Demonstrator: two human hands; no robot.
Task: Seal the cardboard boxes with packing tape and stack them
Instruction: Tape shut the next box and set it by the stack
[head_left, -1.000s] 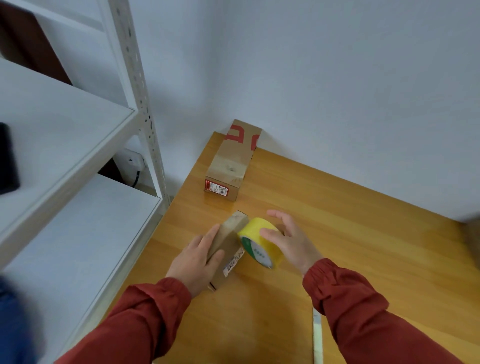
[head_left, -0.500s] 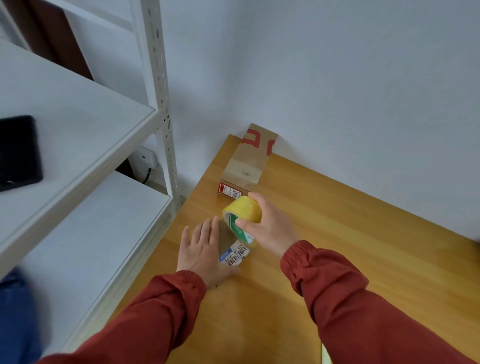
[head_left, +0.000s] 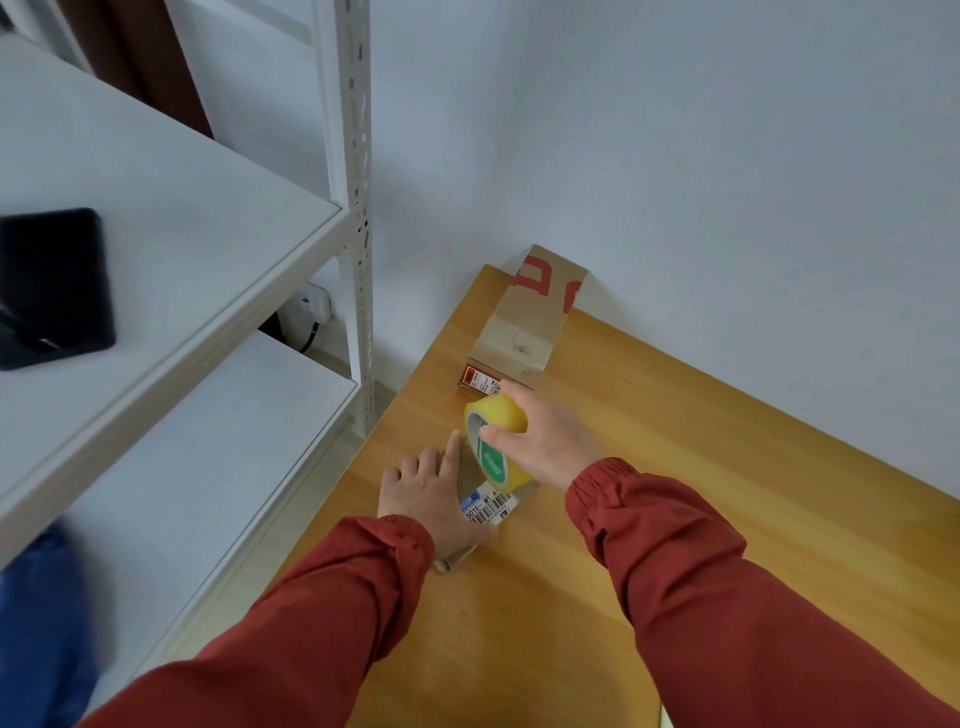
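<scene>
We see 2 boxes on the table (head_left: 727, 493). The near box (head_left: 456, 560) lies close to the table's left edge and is mostly covered. The left hand (head_left: 428, 496) rests flat on it, with the fingers straight and a little spread, and presses it down. A white label (head_left: 491, 506) with a barcode shows on this box, just beside that hand.

The right hand (head_left: 550, 449) grips the roll (head_left: 501, 418) of yellow tape. Its fingers are curled over the rim and the thumb lies on the green side face. The roll stands on edge over the far part of the near box; we cannot tell if it touches the box.

The far box (head_left: 524, 325), with red print, stands just behind the roll, and its far end is at the wall (head_left: 675, 156). At the left, a white shelf (head_left: 182, 234) holds a black thing (head_left: 52, 286).
</scene>
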